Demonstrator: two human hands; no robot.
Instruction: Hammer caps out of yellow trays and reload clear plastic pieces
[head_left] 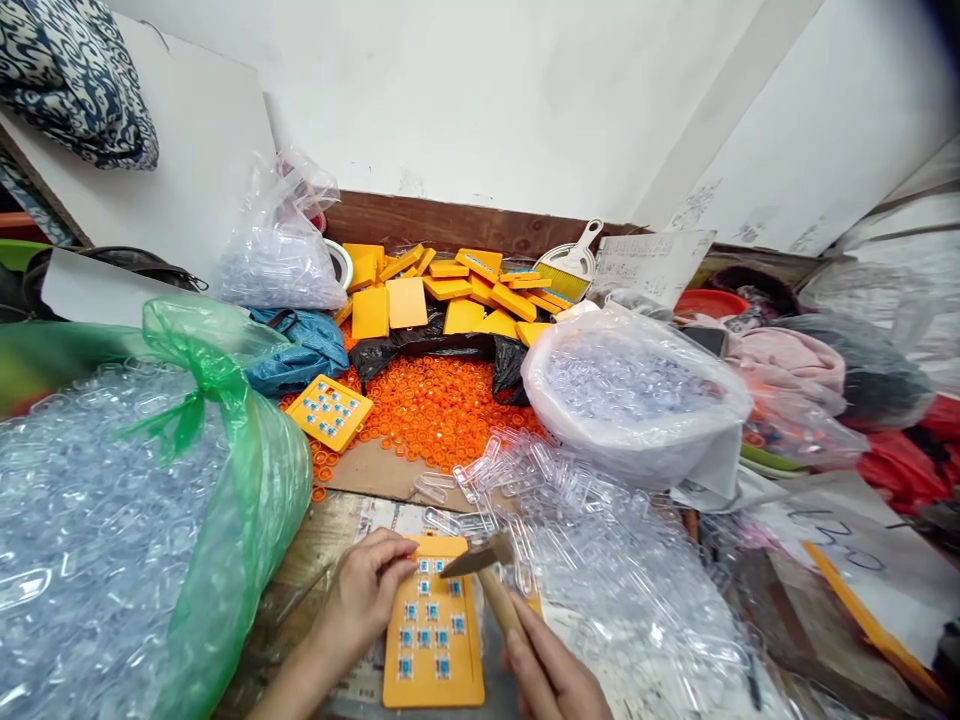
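Note:
A yellow plastic panel (433,690) with several small blue-and-white square pieces set in it lies flat on the bench in front of me. My left hand (367,590) grips its upper left edge, thumb and fingers closed at the rim. In my right hand (551,665) is a hammer (495,590), held by its wooden handle. The dark hammer head is over the panel's upper right part; whether it touches a piece I cannot tell. Another such panel (330,412) lies tilted beyond, beside a heap of orange plastic rings (427,400).
A green bag (247,500) of clear plastic parts bulges at left. Clear oblong loops (615,560) are piled at right, below a white bag (637,440) of clear pieces. Yellow panels (450,290) are heaped at the back near a dustpan (574,265).

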